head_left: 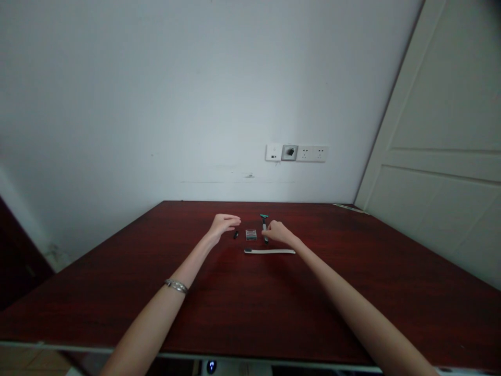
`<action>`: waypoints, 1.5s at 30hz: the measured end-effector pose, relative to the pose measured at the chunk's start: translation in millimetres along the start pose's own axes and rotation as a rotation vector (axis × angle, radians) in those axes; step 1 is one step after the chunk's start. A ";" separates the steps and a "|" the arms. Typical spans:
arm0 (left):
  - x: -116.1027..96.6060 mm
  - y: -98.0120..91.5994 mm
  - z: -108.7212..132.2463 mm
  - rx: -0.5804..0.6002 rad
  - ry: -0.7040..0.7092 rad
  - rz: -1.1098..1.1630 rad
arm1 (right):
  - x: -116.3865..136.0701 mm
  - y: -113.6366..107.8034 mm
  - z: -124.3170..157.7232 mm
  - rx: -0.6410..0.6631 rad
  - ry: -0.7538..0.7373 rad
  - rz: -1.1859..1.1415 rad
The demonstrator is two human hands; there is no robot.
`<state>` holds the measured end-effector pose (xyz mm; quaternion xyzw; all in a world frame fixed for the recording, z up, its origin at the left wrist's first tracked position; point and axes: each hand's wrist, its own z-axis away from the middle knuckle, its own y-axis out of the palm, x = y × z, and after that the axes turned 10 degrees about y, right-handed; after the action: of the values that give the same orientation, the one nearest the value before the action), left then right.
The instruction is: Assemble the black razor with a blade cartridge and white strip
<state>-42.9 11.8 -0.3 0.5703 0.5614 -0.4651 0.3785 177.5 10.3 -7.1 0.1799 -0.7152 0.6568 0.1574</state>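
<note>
Dark red wood makes up the surface [117,271], which runs back to a pale wall [117,104]. On the left a forearm with a silver bracelet [176,285] reaches out, and the left hand [224,223] hovers with its fingers loosely spread and slightly curled, holding nothing. Just beside its fingertips lies a small black piece [235,235], too small to tell what it is. Next to the right sits a small flat case [251,235], and nearer the person a long white strip [270,251] lies crosswise. Right of the case is the razor [264,218], its green head pointing toward the wall and its handle low over the surface. The right hand [278,232] is closed on that handle in a fingertip pinch. The grip looks light, so the razor could swivel or slip out if lifted fast, and its head might knock the case aside. The things lie close together, so a wide sweep of the left hand could flick the black piece away across the smooth wood. Farther right stands a white door [442,156].
</note>
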 end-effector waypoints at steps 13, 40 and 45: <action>11.3 -13.5 -7.4 0.083 0.019 -0.284 | -10.4 23.6 -14.1 0.029 0.082 0.144; 47.1 -20.6 -11.0 0.369 0.247 -0.674 | -21.1 6.3 -5.2 -0.117 0.074 0.040; 47.6 -20.8 -11.4 0.392 0.272 -0.649 | -24.5 3.5 -5.2 -0.155 0.077 0.022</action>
<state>-65.3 38.2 -40.8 0.4812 0.6580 -0.5789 0.0180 197.6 17.0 -21.1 0.1338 -0.7593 0.6076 0.1910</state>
